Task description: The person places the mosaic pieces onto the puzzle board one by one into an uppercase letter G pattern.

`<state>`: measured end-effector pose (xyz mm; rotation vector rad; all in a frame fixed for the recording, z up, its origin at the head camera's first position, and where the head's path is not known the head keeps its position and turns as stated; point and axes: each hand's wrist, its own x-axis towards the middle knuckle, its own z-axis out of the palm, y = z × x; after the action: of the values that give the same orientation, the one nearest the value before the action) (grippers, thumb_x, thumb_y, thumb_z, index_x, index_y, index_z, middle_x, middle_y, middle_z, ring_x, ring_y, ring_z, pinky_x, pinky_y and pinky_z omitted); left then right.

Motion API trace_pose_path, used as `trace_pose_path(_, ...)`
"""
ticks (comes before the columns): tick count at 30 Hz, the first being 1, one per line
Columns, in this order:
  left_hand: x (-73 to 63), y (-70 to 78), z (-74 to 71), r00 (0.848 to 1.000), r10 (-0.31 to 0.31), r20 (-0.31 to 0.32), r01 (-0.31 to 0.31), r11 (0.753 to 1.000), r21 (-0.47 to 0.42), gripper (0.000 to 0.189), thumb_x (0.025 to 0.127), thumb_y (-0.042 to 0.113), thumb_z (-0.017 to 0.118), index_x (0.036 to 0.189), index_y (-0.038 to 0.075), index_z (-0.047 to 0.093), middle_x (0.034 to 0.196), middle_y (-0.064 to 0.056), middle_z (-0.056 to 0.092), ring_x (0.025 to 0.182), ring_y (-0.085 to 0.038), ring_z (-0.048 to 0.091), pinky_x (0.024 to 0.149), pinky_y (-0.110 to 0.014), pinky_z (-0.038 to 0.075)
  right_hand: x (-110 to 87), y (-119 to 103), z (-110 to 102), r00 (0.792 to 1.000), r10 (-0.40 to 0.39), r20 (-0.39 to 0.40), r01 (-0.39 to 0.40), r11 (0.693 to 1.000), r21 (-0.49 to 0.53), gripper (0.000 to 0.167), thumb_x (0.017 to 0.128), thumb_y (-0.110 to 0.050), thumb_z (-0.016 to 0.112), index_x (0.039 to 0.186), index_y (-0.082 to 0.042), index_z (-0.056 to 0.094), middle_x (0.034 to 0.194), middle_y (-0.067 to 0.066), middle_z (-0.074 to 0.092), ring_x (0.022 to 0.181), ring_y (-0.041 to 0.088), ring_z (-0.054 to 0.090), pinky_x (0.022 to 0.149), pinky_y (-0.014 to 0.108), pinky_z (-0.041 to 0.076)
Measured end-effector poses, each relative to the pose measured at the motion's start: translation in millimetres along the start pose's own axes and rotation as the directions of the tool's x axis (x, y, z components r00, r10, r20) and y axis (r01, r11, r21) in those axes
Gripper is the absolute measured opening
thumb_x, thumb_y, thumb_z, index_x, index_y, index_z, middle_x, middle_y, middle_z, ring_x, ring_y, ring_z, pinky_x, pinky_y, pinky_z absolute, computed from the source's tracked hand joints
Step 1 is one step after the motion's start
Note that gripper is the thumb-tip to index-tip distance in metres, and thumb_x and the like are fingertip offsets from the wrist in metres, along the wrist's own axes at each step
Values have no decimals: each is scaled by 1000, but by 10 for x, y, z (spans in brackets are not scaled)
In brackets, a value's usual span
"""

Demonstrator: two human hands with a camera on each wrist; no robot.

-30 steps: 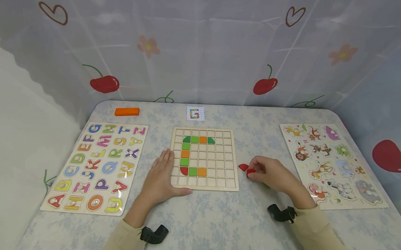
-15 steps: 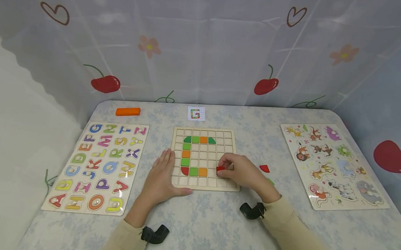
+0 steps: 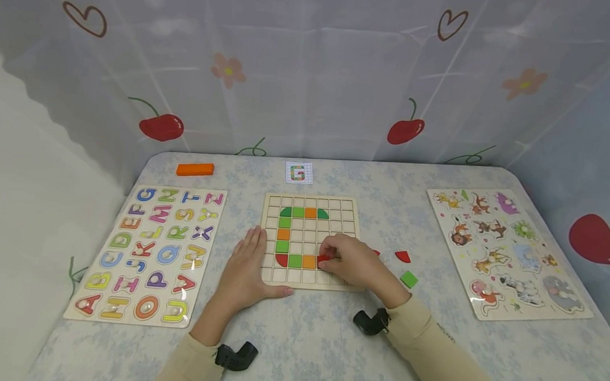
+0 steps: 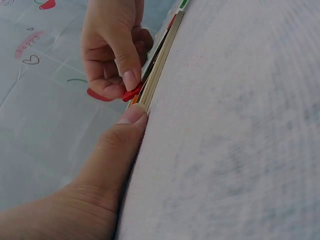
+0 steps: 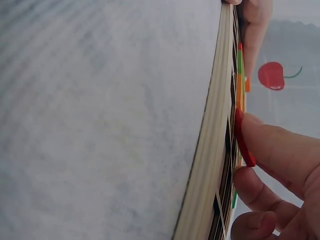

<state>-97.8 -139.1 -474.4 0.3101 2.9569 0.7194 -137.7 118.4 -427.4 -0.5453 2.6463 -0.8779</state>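
Observation:
A square wooden grid board [image 3: 343, 227] lies in the middle of the table, with green, orange and red tiles set in its cells as a C-like outline. My left hand [image 3: 247, 269] rests along the board's left edge, fingers straight and thumb at the front edge. Between thumb and fingertips, my right hand [image 3: 354, 262] pinches a red quarter-circle tile [image 5: 243, 142] over the lower row, right beside an orange tile [image 3: 309, 262]. The right wrist view shows this red tile tilted, one end down at the board and the other raised.
Right of the board lie a red tile [image 3: 402, 257], a green square tile [image 3: 409, 279] and another red tile [image 3: 376, 252] partly behind my wrist. A letter puzzle [image 3: 151, 257] is at left, an animal puzzle [image 3: 506, 256] at right. Behind are a pattern card [image 3: 299, 172] and an orange block [image 3: 196, 169].
My right hand has carried the red tile left from the table onto the board's lower row, beside the orange tile. The loose green tile is now uncovered. My left hand has stayed in place.

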Motion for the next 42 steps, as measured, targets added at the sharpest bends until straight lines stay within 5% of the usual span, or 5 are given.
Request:
trace_pose_path(12, 5, 5, 0, 1000, 3, 1, -3, 1000, 12, 143, 60, 82, 72, 159, 2, 8, 168, -12, 5, 157, -27, 4, 127, -48, 12, -49, -35, -16, 999, -47, 5, 47, 997, -64, 1, 88, -22, 76, 89, -22, 76, 89, -9, 62, 74, 8, 54, 67, 26, 48)
trace_pose_path(21, 7, 12, 15, 1000, -3, -1, 3, 1000, 2, 142, 60, 80, 75, 159, 2, 9, 168, -12, 6, 157, -28, 5, 127, -49, 12, -221, 53, -140, 1000, 24, -9, -24, 1000, -19, 28, 89, -21, 74, 116, -18, 70, 88, -10, 61, 63, 12, 49, 58, 26, 44)
trace_pose_path(31, -7, 0, 12, 1000, 9, -10, -9, 1000, 2, 142, 60, 80, 75, 158, 1, 9, 168, -13, 7, 156, -28, 5, 126, -49, 12, -599, 431, -463, 994, 39, -98, -48, 995, -89, 27, 88, -18, 75, 114, -15, 70, 96, -2, 65, 79, 13, 53, 69, 30, 45)
trace_pose_path(42, -2, 8, 3, 1000, -2, -2, 2, 1000, 10, 142, 60, 80, 75, 159, 1, 9, 168, -12, 7, 157, -28, 5, 127, -48, 12, -996, 822, -745, 981, 190, -34, -193, 972, -133, 34, 82, -29, 81, 111, -14, 69, 98, -2, 64, 90, 15, 56, 76, 33, 48)
